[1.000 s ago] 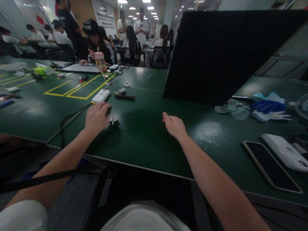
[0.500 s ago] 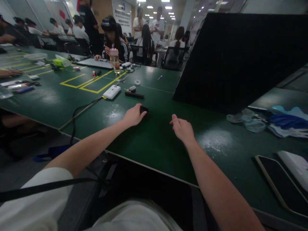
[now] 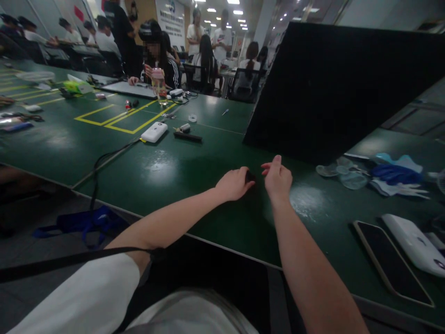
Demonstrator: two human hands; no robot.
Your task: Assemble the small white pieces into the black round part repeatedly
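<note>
My left hand point(image 3: 233, 184) is closed around a small black object point(image 3: 249, 176), mostly covered by the fingers, just over the green tabletop point(image 3: 208, 162). What kind of object it is, I cannot tell. To its right, a short gap away, is my right hand point(image 3: 278, 182), its fingers curled and its thumb pointing up. Anything between those fingers is hidden or too small to make out. Behind the right hand, a large black panel point(image 3: 333, 88) stands tilted on the table.
A white power bank point(image 3: 154, 132) with a cable and a black bar point(image 3: 188, 137) lie ahead on the left. To the right are a phone point(image 3: 391, 262), a white device point(image 3: 415, 243) and blue cloth point(image 3: 396, 174). Across the table a person sits behind a bottle point(image 3: 159, 88).
My left hand has moved right with the black object, close to my right hand. The right hand has shifted slightly right and tilted upward. The view has turned a little.
</note>
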